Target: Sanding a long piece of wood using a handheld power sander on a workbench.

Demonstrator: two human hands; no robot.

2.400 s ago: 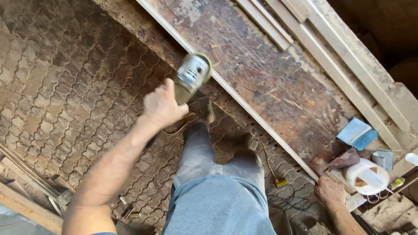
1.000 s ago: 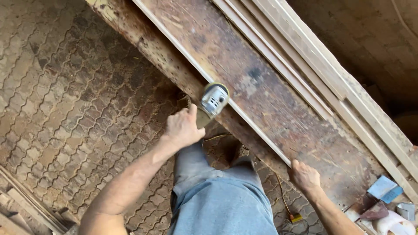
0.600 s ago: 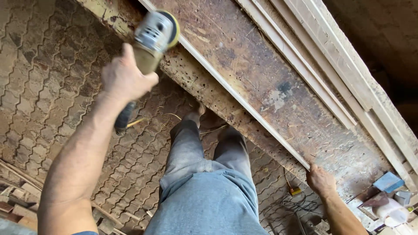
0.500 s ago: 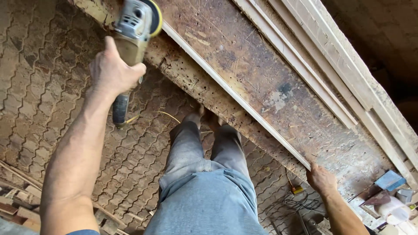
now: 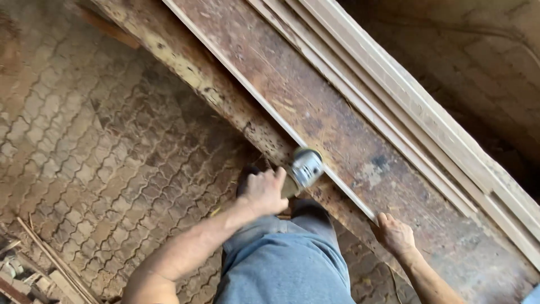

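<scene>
My left hand (image 5: 263,191) grips an angle grinder (image 5: 304,167) with a silver head and a yellow-green guard. Its disc rests against a thin pale wooden strip (image 5: 253,98) that lies along the near edge of a long, worn brown workbench (image 5: 315,112). My right hand (image 5: 394,233) presses down on the near end of the same strip, a short way right of the grinder. My grey-trousered legs (image 5: 281,259) stand close to the bench's front edge.
Several more pale wooden strips and boards (image 5: 394,107) lie along the far side of the bench. The floor (image 5: 101,146) is interlocking paving covered in sawdust. Scrap wood pieces (image 5: 34,270) lie at the lower left.
My left hand has brought the grinder from far up the strip back down close to my right hand. The view has shifted, and my right hand stays on the strip's end.
</scene>
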